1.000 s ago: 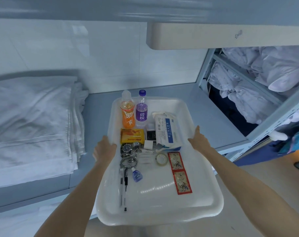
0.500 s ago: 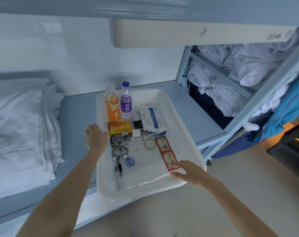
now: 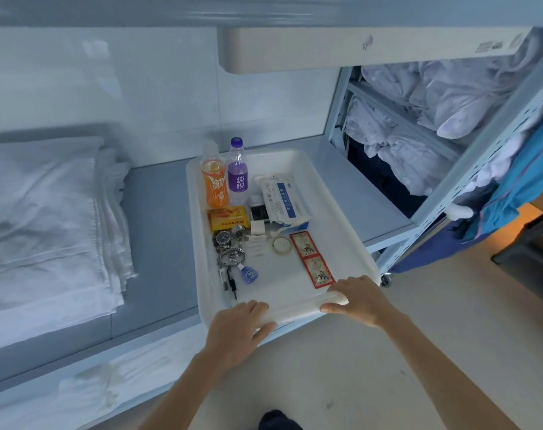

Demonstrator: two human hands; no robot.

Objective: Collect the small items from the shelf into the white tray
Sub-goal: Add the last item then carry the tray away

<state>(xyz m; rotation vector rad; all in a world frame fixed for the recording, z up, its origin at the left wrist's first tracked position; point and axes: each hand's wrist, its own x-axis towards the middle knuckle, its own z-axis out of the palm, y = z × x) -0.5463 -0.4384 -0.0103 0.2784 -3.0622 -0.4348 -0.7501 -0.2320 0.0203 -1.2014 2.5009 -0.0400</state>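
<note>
Both hands are gripping the near rim of the white tray (image 3: pixel 279 287): the left hand (image 3: pixel 239 330) is curling its fingers over the near-left corner, and the right hand (image 3: pixel 357 301) is wrapping the near-right corner with its thumb under the lip. The tray is lying on the grey shelf (image 3: pixel 158 228), its near end overhanging the edge. It is looking stiff, smooth and probably slippery, so a hold on both long sides would likely be steadier than one end.

Nearest inside, two pens (image 3: pixel 230 283) are lying beside a small blue dropper bottle (image 3: pixel 248 273) and two red packets (image 3: pixel 312 259). Beyond them a bracelet (image 3: pixel 231 256), a watch (image 3: pixel 223 237) and a tape roll (image 3: pixel 281 245) are sitting close together, then a yellow box (image 3: pixel 230 221) and a white pack (image 3: pixel 282 201). Farthest back, an orange bottle (image 3: pixel 213 181) and a purple bottle (image 3: pixel 237 175) are standing upright, making that end heavier and liable to tip.
</note>
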